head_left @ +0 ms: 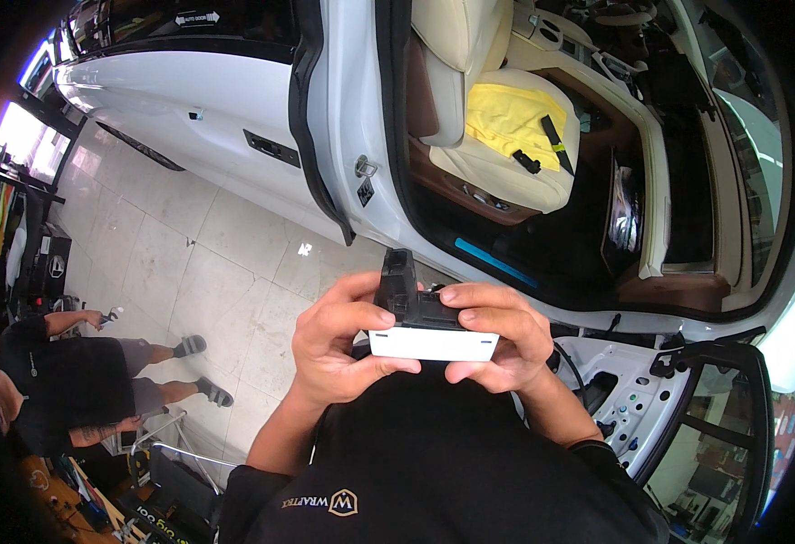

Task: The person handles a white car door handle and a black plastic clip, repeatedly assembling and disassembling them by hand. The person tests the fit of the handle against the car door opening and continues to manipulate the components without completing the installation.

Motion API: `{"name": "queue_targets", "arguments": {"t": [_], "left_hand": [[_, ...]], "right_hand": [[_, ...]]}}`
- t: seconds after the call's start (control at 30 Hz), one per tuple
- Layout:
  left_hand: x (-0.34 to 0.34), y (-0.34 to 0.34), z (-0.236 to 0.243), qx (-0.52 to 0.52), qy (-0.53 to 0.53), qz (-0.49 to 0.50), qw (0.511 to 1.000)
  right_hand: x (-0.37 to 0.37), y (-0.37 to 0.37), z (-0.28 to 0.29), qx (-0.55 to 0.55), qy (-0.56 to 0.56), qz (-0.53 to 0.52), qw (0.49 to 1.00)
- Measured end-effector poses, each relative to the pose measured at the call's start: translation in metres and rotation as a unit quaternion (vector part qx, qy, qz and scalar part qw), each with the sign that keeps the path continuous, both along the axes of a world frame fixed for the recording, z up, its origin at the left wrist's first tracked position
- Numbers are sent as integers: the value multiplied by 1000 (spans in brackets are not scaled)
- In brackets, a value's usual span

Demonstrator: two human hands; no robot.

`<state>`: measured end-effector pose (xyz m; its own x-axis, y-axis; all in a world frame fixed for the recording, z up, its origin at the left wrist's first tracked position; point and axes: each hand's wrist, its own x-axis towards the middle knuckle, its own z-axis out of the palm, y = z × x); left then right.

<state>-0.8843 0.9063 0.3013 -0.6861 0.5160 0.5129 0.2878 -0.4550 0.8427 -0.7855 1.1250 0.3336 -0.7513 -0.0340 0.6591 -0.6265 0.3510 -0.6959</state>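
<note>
Black-and-white part [429, 317] in 2 hands [339, 340] [511, 337]

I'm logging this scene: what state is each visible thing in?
Black-and-white part: held in both hands
Left hand: gripping its left end
Right hand: gripping its right end
Yellow cloth: spread on seat
Black strip: lying at cloth's edge
Lower-right door: open, inner metal exposed

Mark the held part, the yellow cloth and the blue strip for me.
Held part [432, 344], head view: middle of its white side.
Yellow cloth [506, 118], head view: middle of its spread on the seat [456, 168].
Blue strip [494, 262], head view: midway along its length.
</note>
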Motion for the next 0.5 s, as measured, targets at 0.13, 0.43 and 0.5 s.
{"name": "queue_targets", "arguments": {"t": [0.13, 0.43, 0.5], "left_hand": [[2, 3, 3, 25, -19, -1, 1000], [0, -4, 0, 19, -8, -39, 999], [-2, -7, 0, 2, 11, -44, 999]], "right_hand": [[3, -3, 2, -4, -23, -8, 1000], [6, -1, 7, 21, -25, 12, 999], [8, -2, 7, 21, -31, 13, 999]]}}
